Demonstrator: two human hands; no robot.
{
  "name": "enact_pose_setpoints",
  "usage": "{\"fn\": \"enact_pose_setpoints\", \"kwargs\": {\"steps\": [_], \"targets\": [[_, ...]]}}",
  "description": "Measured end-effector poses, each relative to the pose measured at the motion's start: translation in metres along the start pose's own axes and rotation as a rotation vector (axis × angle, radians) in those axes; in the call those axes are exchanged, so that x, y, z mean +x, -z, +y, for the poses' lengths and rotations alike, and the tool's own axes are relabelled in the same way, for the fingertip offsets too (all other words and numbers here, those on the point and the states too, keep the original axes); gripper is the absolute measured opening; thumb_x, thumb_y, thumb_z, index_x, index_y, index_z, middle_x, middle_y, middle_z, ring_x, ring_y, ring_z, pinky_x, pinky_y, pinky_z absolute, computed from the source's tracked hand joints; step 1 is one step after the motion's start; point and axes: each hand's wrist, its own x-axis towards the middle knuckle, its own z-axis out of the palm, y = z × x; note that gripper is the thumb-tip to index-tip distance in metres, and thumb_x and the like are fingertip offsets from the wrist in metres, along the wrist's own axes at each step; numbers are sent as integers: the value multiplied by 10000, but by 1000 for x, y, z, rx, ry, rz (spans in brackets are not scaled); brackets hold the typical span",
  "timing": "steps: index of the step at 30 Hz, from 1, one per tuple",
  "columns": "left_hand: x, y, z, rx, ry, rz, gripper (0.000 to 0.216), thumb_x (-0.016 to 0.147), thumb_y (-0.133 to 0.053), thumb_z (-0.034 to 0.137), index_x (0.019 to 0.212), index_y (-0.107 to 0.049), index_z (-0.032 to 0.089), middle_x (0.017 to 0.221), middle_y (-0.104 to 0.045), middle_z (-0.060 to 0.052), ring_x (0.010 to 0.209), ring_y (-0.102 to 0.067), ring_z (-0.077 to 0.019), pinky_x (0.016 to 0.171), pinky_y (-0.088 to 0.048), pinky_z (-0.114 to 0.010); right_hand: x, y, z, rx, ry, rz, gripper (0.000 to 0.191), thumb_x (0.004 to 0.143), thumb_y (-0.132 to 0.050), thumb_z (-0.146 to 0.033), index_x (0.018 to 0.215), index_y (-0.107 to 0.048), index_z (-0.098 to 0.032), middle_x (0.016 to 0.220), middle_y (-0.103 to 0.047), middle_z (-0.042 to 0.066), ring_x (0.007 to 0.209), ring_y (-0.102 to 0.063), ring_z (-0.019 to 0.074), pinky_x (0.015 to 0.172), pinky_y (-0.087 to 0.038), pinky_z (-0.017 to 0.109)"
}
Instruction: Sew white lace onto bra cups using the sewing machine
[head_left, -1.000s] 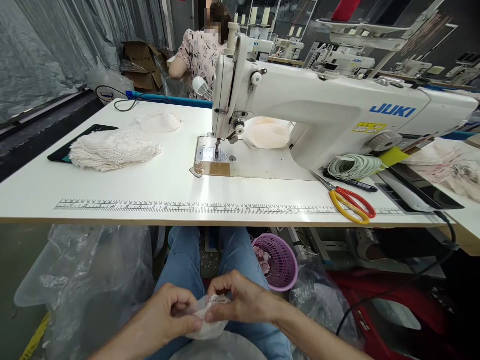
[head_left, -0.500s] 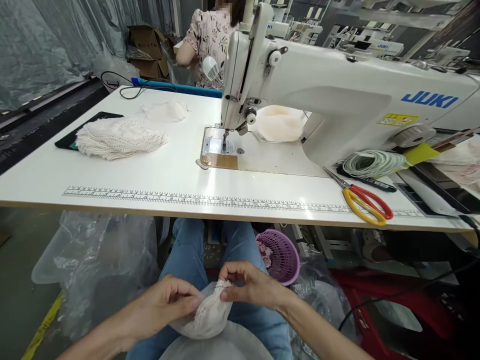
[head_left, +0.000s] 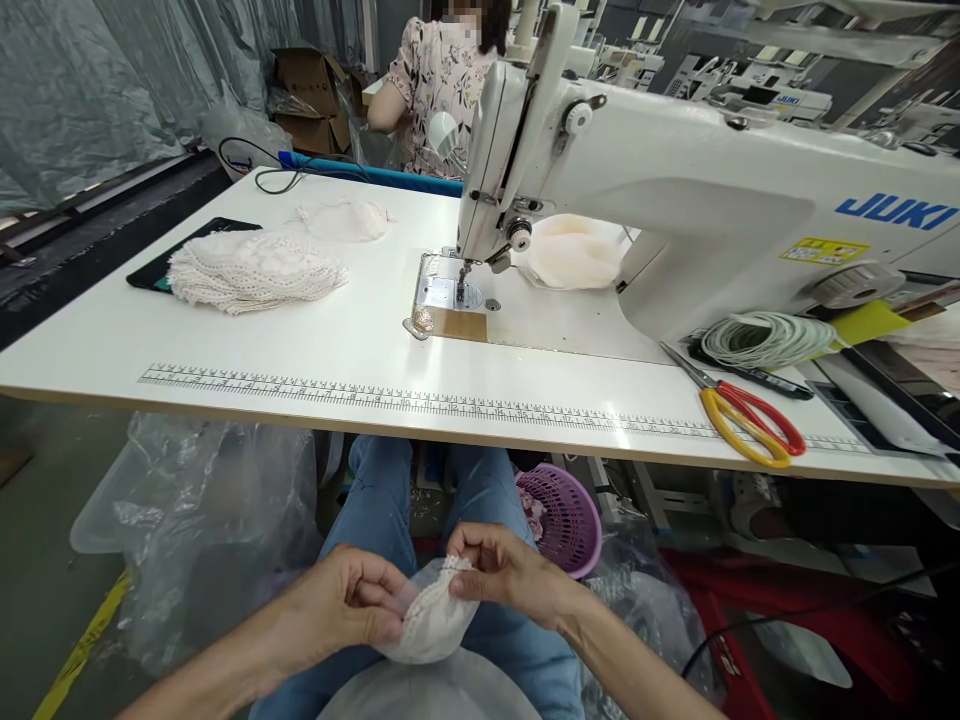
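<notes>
Over my lap I hold a small white fabric piece with a lace edge [head_left: 435, 625]. My left hand [head_left: 367, 598] pinches its left side, thumb against fingers. The fingers of my right hand [head_left: 491, 575] grip the gathered lace edge at its upper right. Below the fabric is a pale, translucent rounded surface [head_left: 435, 690], resting across my thighs. On the white table ahead stands a JUKI sewing machine [head_left: 675, 190], its needle area away from both hands. A stack of white lace-edged pieces [head_left: 251, 270] lies at the table's left.
Scissors with red and yellow handles [head_left: 750, 415] lie near the table's front edge, beside a coil of pale cord [head_left: 769, 340]. A purple basket [head_left: 574, 520] stands below the table at right. Clear plastic bags [head_left: 217, 530] fill the lower left. Someone in a floral top [head_left: 442, 90] sits beyond.
The view has shifted slightly, so the table things sit a little further right. Both hands keep the fabric, and the left fingers have spread somewhat along its edge.
</notes>
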Motion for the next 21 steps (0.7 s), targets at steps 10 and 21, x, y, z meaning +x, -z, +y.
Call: {"fn": "enact_pose_setpoints", "kwargs": {"steps": [10, 21], "targets": [[-1, 3, -2, 0, -16, -21, 301, 655, -764, 275, 916, -718, 131, 754, -717, -57, 701, -611, -161, 699, -452, -252, 1, 1, 3, 10, -5, 7, 382, 587, -810, -367, 748, -575, -113, 655, -621, -4, 576, -558, 83, 595, -410, 218], [-4, 6, -4, 26, -38, -46, 263, 703, -665, 130, 962, -699, 157, 743, -681, -4, 676, -555, -114, 667, -415, -204, 0, 2, 3, 8, 18, -12, 326, 618, -801, -308, 735, -565, -116, 658, -621, -4, 570, -545, 76, 578, -398, 204]]}}
